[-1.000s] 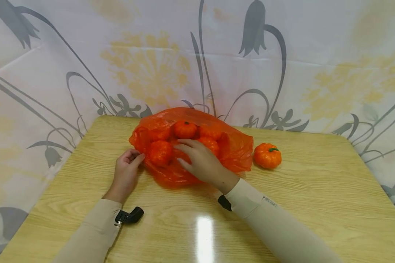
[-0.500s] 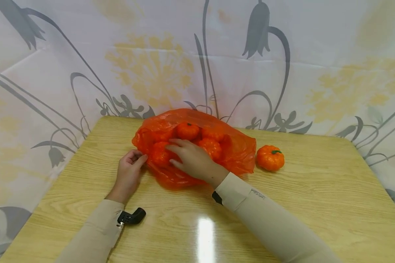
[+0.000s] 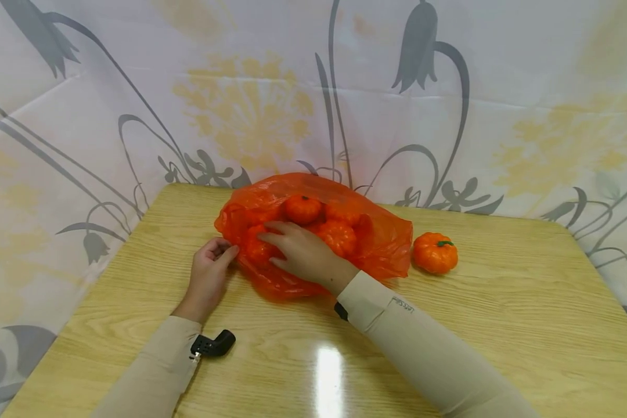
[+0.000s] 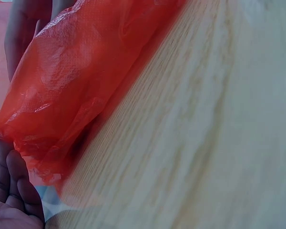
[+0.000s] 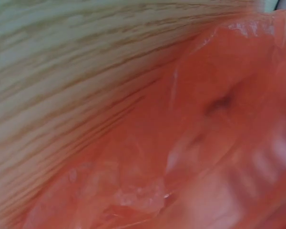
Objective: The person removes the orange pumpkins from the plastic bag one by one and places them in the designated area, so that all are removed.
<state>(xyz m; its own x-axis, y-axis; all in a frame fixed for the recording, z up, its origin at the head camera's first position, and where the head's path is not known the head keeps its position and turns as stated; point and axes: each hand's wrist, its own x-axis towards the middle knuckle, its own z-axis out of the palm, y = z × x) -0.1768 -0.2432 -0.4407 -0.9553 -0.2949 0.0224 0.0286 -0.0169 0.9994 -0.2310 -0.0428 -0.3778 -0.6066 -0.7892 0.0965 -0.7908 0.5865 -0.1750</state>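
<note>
A crumpled orange plastic bag (image 3: pixel 386 247) lies spread on the table, with several small orange pumpkins among its folds. My left hand (image 3: pixel 211 273) pinches the bag's left edge between thumb and forefinger; in the left wrist view the other fingers (image 4: pixel 21 176) curl in below the film. Over the bag's middle, my right hand (image 3: pixel 310 255) reaches leftward, its spread fingers over the front left pumpkin (image 3: pixel 256 251), which they partly hide. Whether they touch it cannot be made out. The right wrist view shows mostly blurred film.
One pumpkin with a green stem (image 3: pixel 435 253) stands outside the bag, just right of it. The wooden table (image 3: pixel 512 302) ends at a flower-patterned cloth (image 3: pixel 271 110) behind. A black wrist device (image 3: pixel 213 343) is strapped at the left sleeve.
My right hand has moved left from the bag's middle to the front left pumpkin. The left hand keeps its place at the bag's edge. The head view has shifted slightly.
</note>
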